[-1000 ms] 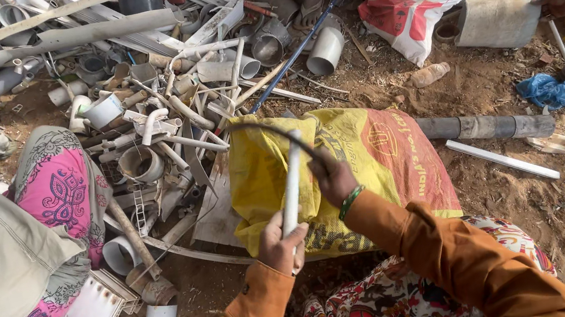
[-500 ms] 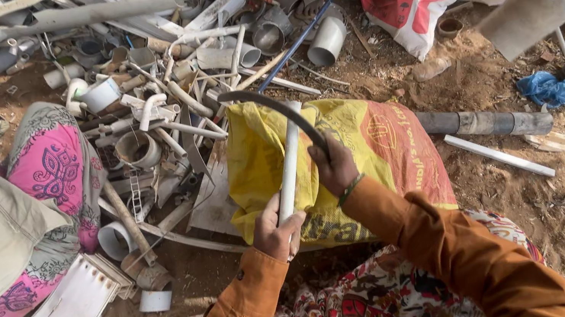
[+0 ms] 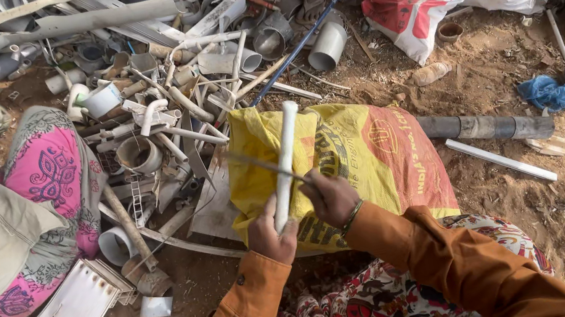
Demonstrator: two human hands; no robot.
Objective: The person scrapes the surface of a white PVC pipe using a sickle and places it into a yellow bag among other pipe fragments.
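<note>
left hand (image 3: 270,232): fingers wrapped tight round white pipe (image 3: 285,162), propped upright
right hand (image 3: 330,196): fingers closed on thin blade (image 3: 264,165), laid across the pipe
tip: probably best kept steady, strokes away from fingers

We see a white plastic pipe (image 3: 285,162), straight and narrow, held upright with a slight lean to the right, its open top end over a yellow sack (image 3: 367,155). A thin dark blade (image 3: 265,167) lies across the pipe near its middle, slanting down to the right.
</note>
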